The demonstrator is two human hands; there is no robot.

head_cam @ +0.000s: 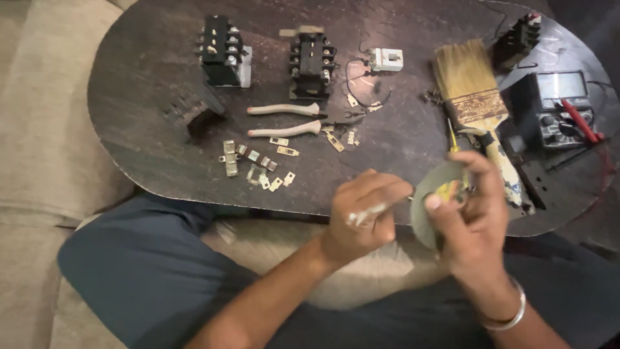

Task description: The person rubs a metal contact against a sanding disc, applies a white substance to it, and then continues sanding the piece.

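My right hand (475, 220) grips a round grey disc (429, 200), like a sheet of abrasive paper, with a small yellow piece at its middle. My left hand (361, 213) is closed on a small metal strip and presses it against the disc's left edge. Both hands hover at the near edge of the dark oval table (148, 129), above my lap. A metal bangle sits on my right wrist.
On the table lie pliers (287, 119) with pale handles, several small metal contact plates (258, 165), two black contactor blocks (223, 52) (310, 61), a wide paintbrush (475, 97), a multimeter (558, 106) with red probe, and a small white part (386, 59) with wires.
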